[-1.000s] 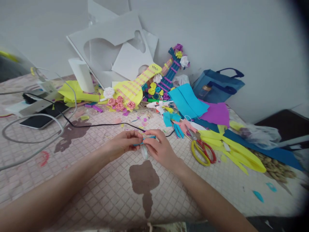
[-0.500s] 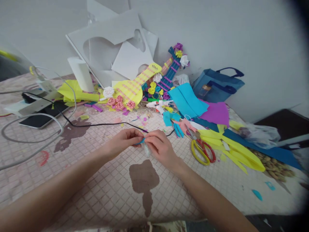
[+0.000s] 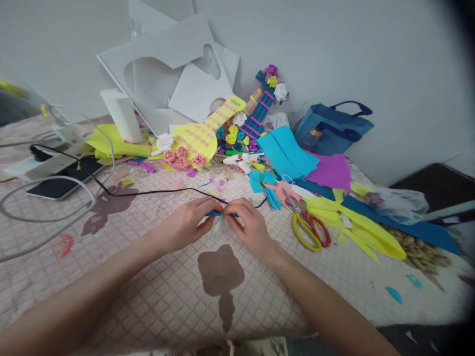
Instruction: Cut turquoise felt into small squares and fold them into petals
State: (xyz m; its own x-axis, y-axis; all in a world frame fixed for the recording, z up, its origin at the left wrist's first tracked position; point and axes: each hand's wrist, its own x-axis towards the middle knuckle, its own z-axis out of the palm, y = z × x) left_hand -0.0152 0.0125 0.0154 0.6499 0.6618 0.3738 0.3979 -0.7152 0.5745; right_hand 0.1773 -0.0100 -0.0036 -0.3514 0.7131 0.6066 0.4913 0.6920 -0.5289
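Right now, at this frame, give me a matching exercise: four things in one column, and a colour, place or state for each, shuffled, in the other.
1. scissors
2. yellow guitar shape
3. blue bag
4. blue piece

A. has dark blue handles
B. pinched by the left hand and the right hand
C. one handle yellow, the other red
D. pink flowers at its wide end

Pairs: 1-C, 2-D, 3-A, 4-B
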